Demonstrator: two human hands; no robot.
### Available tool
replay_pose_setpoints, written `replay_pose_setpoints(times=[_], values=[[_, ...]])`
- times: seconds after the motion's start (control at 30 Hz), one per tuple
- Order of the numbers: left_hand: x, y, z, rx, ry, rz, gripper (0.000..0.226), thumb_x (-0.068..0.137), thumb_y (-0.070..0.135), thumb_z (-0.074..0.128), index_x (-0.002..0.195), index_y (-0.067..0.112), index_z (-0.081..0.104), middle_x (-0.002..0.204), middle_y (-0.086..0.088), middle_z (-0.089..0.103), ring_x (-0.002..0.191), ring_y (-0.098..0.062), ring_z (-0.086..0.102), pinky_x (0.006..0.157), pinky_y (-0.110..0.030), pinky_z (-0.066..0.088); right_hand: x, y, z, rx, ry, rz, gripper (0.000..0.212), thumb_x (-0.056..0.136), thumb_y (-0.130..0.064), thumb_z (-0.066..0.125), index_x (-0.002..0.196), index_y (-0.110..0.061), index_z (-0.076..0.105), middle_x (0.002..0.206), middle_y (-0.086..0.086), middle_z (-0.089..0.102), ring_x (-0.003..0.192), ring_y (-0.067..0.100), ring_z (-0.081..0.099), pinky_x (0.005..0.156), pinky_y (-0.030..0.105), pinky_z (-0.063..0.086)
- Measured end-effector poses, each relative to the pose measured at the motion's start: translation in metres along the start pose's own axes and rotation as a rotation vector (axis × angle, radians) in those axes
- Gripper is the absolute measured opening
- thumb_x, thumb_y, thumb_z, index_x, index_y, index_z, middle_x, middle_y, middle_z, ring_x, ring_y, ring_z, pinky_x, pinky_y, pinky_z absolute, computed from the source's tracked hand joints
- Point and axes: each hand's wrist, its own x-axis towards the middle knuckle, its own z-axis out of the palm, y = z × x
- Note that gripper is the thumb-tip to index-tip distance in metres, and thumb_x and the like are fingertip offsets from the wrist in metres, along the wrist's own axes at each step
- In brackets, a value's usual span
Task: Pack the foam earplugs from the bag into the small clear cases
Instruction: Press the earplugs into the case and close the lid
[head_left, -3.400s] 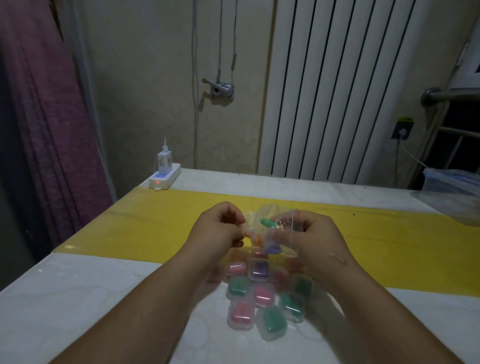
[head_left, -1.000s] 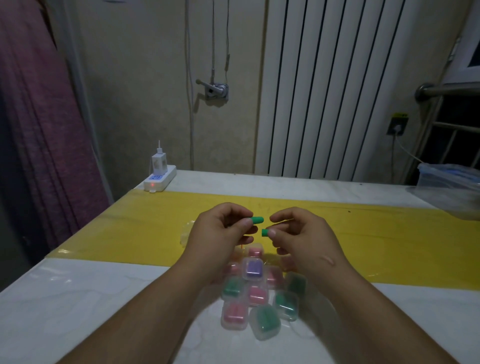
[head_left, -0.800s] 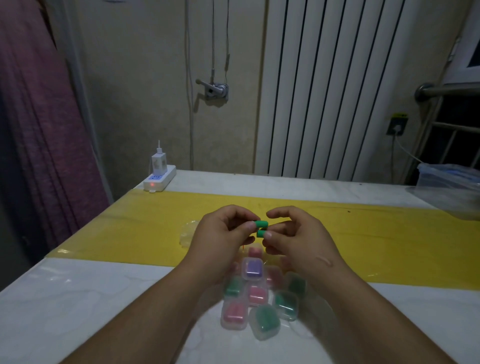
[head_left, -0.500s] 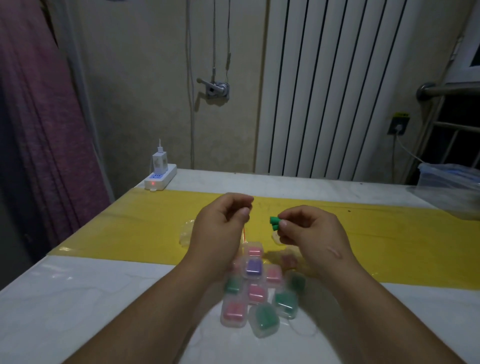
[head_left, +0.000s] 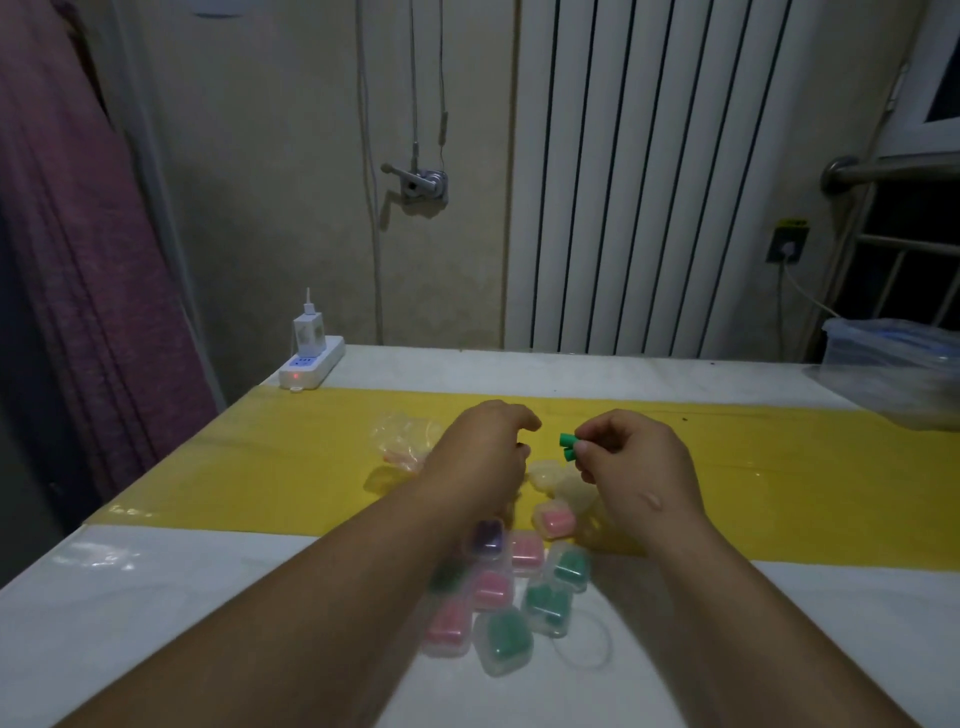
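My right hand (head_left: 631, 467) pinches two green foam earplugs (head_left: 568, 448) side by side above the yellow mat. My left hand (head_left: 480, 457) hovers beside it with fingers loosely curled downward and nothing visible in them. The clear plastic bag (head_left: 402, 436) with a few earplugs lies on the mat, left of my left hand. Several small clear cases (head_left: 506, 636) filled with pink, green and purple earplugs sit clustered on the white table below my hands. A few clear cases with nothing visible in them (head_left: 558, 480) lie under my hands, partly hidden.
A yellow mat (head_left: 779, 467) runs across the white table (head_left: 130, 613). A white power strip with a charger (head_left: 311, 358) stands at the far left corner. A clear plastic container (head_left: 893, 364) sits at the far right edge. A radiator and wall stand behind.
The bag was put down on the mat to the left. My left hand passed its green earplug to my right hand, which now pinches both. My left hand lowered toward the cases.
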Motion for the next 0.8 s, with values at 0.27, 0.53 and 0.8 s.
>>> replay_pose_setpoints(times=[0.27,0.53,0.8], values=[[0.021,0.010,0.027,0.099,-0.299,0.007,0.041,0.091,0.019,0.062,0.130,0.031,0.059,0.129,-0.004,0.061,0.118,-0.023,0.055,0.091,-0.030,0.044,0.002,0.002,-0.003,0.047,0.108,-0.008,0.017,0.086,-0.011,0.068,0.079,-0.026,0.063,0.080,-0.004,0.069,0.080,0.018,0.066,0.069,0.025,0.048],[0.012,0.006,-0.004,-0.189,0.048,-0.061,0.024,0.087,0.022,0.068,0.108,0.030,0.062,0.110,0.002,0.065,0.093,-0.016,0.061,0.074,-0.028,0.048,-0.003,-0.003,0.005,0.191,0.064,0.012,0.019,0.086,-0.010,0.066,0.077,-0.026,0.062,0.080,-0.001,0.070,0.077,0.023,0.068,0.075,0.043,0.058],[-0.034,-0.015,-0.035,-0.846,0.053,-0.033,0.031,0.087,-0.006,0.064,0.104,0.020,0.066,0.101,0.003,0.070,0.089,-0.008,0.068,0.071,-0.020,0.053,-0.022,-0.018,0.014,0.260,-0.186,0.103,0.028,0.089,-0.006,0.060,0.075,-0.025,0.075,0.072,0.001,0.072,0.066,0.018,0.065,0.058,0.035,0.056]])
